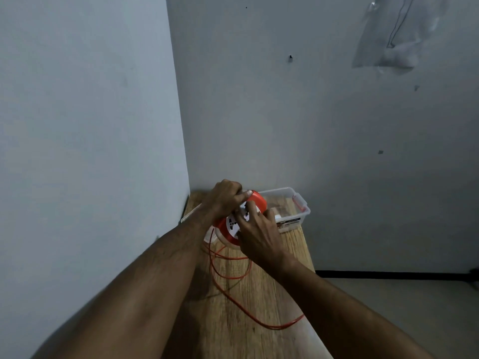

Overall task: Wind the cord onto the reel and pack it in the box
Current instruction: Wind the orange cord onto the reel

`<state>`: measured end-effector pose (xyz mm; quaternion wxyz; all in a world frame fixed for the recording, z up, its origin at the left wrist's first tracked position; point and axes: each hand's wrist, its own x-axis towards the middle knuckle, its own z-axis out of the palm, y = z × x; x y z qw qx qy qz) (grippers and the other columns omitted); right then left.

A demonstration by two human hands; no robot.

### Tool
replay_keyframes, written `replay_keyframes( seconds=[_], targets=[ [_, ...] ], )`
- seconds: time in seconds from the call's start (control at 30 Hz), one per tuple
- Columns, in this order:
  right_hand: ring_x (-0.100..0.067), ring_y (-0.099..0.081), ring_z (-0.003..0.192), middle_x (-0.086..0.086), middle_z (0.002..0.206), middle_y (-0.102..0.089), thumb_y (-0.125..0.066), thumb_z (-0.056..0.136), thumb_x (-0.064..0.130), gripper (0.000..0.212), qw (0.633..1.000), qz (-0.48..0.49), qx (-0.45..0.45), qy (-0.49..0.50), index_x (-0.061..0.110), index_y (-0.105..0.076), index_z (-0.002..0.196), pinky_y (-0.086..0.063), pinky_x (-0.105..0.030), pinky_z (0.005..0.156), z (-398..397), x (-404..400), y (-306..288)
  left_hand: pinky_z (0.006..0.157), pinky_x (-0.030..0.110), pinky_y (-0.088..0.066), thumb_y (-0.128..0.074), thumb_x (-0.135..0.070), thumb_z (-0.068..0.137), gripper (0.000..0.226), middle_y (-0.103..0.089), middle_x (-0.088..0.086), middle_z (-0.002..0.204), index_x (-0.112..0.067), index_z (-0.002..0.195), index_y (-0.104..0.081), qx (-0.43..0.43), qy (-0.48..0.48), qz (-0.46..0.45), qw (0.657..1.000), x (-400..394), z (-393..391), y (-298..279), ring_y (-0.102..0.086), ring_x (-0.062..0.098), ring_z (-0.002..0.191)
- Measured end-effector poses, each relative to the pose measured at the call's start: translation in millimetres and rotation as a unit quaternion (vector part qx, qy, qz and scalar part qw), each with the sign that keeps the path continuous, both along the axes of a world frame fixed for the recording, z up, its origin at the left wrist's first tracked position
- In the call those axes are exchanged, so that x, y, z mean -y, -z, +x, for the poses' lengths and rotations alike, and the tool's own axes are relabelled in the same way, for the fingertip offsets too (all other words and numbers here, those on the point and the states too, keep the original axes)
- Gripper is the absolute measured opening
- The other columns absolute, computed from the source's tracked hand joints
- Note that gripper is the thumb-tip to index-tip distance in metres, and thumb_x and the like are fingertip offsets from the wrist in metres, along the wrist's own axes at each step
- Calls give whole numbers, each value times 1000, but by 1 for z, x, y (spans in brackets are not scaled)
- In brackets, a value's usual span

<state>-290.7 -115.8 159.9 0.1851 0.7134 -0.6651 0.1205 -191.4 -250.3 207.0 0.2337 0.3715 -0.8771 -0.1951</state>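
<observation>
An orange reel (259,200) with a white socket face sits tilted above the far end of the wooden table (259,294). My left hand (223,198) grips the reel's upper left rim, thumb along the edge. My right hand (256,234) covers its lower right side, fingers curled on the white face. A loose orange cord (233,277) hangs from the reel and loops over the table toward its right edge. Just behind the reel stands a clear plastic box (300,203).
The table fills a corner between a left wall (90,151) and a back wall (311,125). A clear plastic bag (394,35) hangs on the back wall at upper right. Grey floor (414,301) lies to the right of the table.
</observation>
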Motion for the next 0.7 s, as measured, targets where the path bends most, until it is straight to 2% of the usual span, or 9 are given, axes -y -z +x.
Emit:
replay_keyframes(
  seconds=[0.17, 0.23, 0.33, 0.4, 0.47, 0.53, 0.57, 0.63, 0.7],
  targets=[
    [-35, -65, 112, -19, 129, -61, -89, 73, 31, 78, 993, -42, 104, -47, 14, -53, 139, -56, -52, 92, 0, -1, -11, 57, 25, -39, -54, -47, 97, 40, -63, 2, 70, -17, 73, -62, 17, 0, -8, 1000, -5, -1, 0, -61, 15, 62],
    [-30, -64, 111, -11, 124, -65, -85, 79, 32, 63, 981, -26, 191, -26, 16, -58, 134, -56, -47, 95, 4, -5, -15, 57, 25, -36, -54, -48, 97, 44, -62, 2, 69, -13, 72, -63, 18, -12, -13, 1000, -4, -1, -1, -59, 16, 63],
    [-14, -66, 96, 3, 108, -68, -78, 84, 39, 44, 935, -38, 349, 45, 22, -58, 120, -57, -31, 87, 14, -6, -16, 57, 27, -32, -54, -48, 96, 46, -58, 1, 65, -12, 69, -61, 14, -22, -17, 1000, -4, -4, -1, -54, 15, 60],
    [-12, -64, 89, 6, 99, -64, -81, 80, 45, 46, 887, -67, 444, 113, 23, -57, 112, -58, -28, 76, 21, -3, -16, 59, 29, -32, -55, -49, 95, 47, -57, 1, 62, -13, 65, -59, 13, -24, -27, 999, -5, -6, 0, -53, 17, 59],
    [-15, -64, 91, 4, 100, -63, -83, 76, 50, 53, 816, -80, 545, 177, 20, -57, 112, -55, -29, 72, 27, 2, -11, 60, 29, -31, -56, -48, 95, 45, -55, 1, 64, -14, 65, -56, 17, -25, -36, 999, -8, -7, 0, -52, 19, 61],
    [-18, -66, 95, 0, 110, -68, -85, 75, 49, 60, 721, -70, 652, 227, 17, -59, 117, -57, -31, 76, 31, 7, -7, 57, 28, -29, -57, -47, 95, 43, -54, 1, 65, -15, 66, -55, 18, -21, -46, 999, -12, -9, 0, -52, 18, 61],
    [-22, -68, 98, -4, 115, -69, -86, 74, 48, 65, 655, -65, 709, 252, 15, -59, 121, -60, -37, 80, 32, 9, -8, 55, 27, -28, -56, -46, 96, 43, -54, 0, 65, -14, 67, -56, 17, -20, -46, 999, -13, -9, 0, -51, 17, 60],
    [-33, -69, 107, -13, 124, -67, -90, 71, 43, 81, 493, -65, 818, 289, 10, -53, 134, -61, -48, 88, 33, 13, -12, 53, 26, -27, -56, -46, 96, 43, -59, 3, 69, -11, 70, -60, 19, -22, -46, 999, -16, -10, 1, -52, 16, 61],
    [-37, -69, 107, -18, 127, -64, -92, 70, 38, 90, 374, -65, 877, 296, 9, -45, 142, -61, -51, 87, 33, 18, -14, 53, 25, -29, -56, -46, 96, 44, -66, 7, 76, -8, 76, -66, 19, -23, -49, 998, -16, -10, 4, -55, 17, 65]
  ],
)
